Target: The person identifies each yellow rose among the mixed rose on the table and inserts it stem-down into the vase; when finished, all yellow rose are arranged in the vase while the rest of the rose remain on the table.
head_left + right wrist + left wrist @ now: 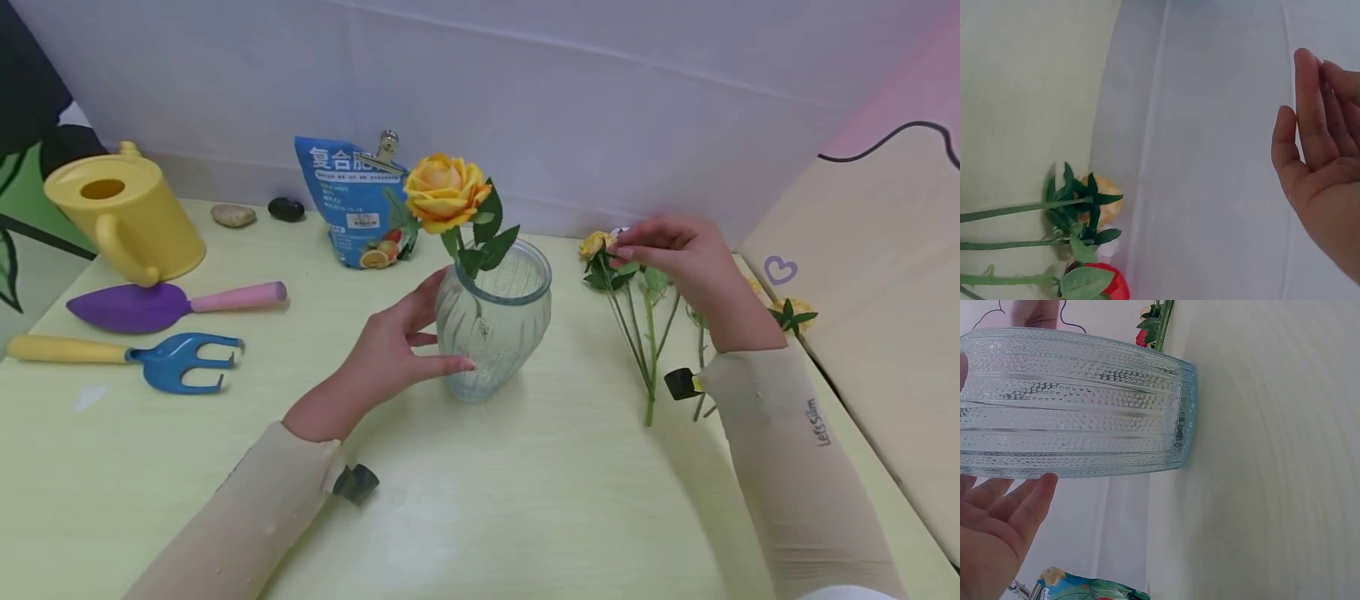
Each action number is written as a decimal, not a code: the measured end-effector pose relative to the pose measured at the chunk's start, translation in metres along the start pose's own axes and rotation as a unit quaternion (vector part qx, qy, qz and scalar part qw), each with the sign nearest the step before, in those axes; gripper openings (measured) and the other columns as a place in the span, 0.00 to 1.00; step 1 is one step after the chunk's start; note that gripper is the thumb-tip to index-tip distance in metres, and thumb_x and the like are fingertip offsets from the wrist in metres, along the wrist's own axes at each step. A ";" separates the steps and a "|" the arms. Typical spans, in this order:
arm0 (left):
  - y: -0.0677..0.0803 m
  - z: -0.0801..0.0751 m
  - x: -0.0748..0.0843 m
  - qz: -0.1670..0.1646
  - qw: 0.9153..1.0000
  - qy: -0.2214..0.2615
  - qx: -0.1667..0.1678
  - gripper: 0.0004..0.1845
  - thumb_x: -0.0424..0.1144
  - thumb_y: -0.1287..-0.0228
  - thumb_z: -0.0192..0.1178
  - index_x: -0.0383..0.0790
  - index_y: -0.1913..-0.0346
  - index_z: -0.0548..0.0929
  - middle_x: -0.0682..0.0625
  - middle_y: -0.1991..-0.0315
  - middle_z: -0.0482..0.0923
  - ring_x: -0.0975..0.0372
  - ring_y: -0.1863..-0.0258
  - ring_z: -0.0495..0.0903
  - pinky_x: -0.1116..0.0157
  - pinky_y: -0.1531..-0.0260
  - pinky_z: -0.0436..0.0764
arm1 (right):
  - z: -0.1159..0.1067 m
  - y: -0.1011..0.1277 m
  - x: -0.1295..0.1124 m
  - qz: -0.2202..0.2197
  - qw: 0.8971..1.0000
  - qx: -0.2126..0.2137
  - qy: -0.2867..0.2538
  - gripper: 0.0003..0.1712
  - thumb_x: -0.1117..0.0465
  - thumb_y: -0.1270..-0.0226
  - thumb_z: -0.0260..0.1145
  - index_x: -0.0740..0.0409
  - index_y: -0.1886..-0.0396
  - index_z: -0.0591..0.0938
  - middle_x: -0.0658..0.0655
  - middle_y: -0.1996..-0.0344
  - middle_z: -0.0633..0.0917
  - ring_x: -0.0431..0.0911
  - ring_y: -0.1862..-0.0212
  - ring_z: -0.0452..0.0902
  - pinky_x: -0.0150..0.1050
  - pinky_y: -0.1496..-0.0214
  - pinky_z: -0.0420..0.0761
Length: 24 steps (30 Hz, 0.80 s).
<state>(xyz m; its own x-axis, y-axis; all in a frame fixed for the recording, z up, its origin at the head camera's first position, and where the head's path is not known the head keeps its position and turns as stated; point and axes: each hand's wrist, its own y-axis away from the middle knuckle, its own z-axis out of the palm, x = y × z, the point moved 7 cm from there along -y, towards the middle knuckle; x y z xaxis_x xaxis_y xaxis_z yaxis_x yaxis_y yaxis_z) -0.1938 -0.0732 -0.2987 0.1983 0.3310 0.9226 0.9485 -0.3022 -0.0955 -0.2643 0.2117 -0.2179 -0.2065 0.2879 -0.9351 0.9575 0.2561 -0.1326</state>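
A ribbed clear glass vase (491, 333) stands on the table with one yellow-orange rose (447, 193) in it, the bloom leaning over the left rim. My left hand (386, 346) holds the vase from the left, thumb across the front and fingers behind; the left wrist view shows fingertips at the glass (1085, 406). My right hand (678, 258) is above the loose flowers on the right, thumb and fingers drawn together with nothing between them. Below it lie stemmed flowers: a yellow one (595, 245) and, in the right wrist view, a red bloom (1115, 284).
On the left are a yellow watering can (161, 221), a purple trowel (135, 308) and a blue hand fork (176, 362). A blue clipped bag (352, 208) and two stones, one black (287, 209), sit at the back wall. Another yellow flower (795, 315) lies at the right edge.
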 end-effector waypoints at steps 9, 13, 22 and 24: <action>0.001 0.000 0.001 -0.005 1.000 -0.002 -0.002 0.52 0.46 0.55 0.73 0.64 0.29 0.51 0.55 0.34 0.64 0.60 0.40 0.69 0.55 0.51 0.77 | -0.033 -0.008 0.049 0.090 0.987 0.091 -0.094 0.09 0.66 0.42 0.67 0.62 0.61 0.83 0.54 0.62 0.84 0.45 0.67 0.83 0.34 0.60 0.81; 0.001 0.001 0.000 0.000 1.000 0.000 -0.002 0.52 0.46 0.54 0.73 0.63 0.29 0.51 0.55 0.34 0.63 0.60 0.40 0.69 0.55 0.51 0.76 | -0.041 -0.011 0.070 0.123 0.985 0.104 -0.060 0.16 0.61 0.41 0.67 0.65 0.56 0.80 0.52 0.62 0.84 0.44 0.66 0.83 0.33 0.62 0.82; 0.002 0.000 0.002 0.006 1.000 0.000 0.003 0.52 0.46 0.55 0.73 0.63 0.29 0.52 0.56 0.34 0.63 0.60 0.40 0.68 0.55 0.51 0.77 | -0.036 -0.017 0.118 0.220 0.968 0.106 0.054 0.19 0.58 0.36 0.63 0.64 0.50 0.76 0.49 0.67 0.83 0.43 0.63 0.83 0.36 0.58 0.81; 0.002 0.000 0.002 0.006 1.000 0.000 0.003 0.52 0.45 0.55 0.73 0.63 0.29 0.52 0.56 0.34 0.63 0.60 0.40 0.68 0.55 0.51 0.77 | -0.035 -0.018 0.123 0.233 0.964 0.103 0.079 0.21 0.59 0.36 0.62 0.66 0.47 0.75 0.51 0.65 0.83 0.43 0.62 0.83 0.37 0.57 0.81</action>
<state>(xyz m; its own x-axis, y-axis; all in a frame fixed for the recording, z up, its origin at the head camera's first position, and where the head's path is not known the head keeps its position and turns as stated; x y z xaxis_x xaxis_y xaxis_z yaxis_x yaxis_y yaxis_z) -0.1918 -0.0733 -0.2973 0.2092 0.3273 0.9215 0.9478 -0.2997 -0.1088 -0.3144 0.2745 -0.3194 0.2438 0.4686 -0.8491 0.9698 -0.1201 0.2122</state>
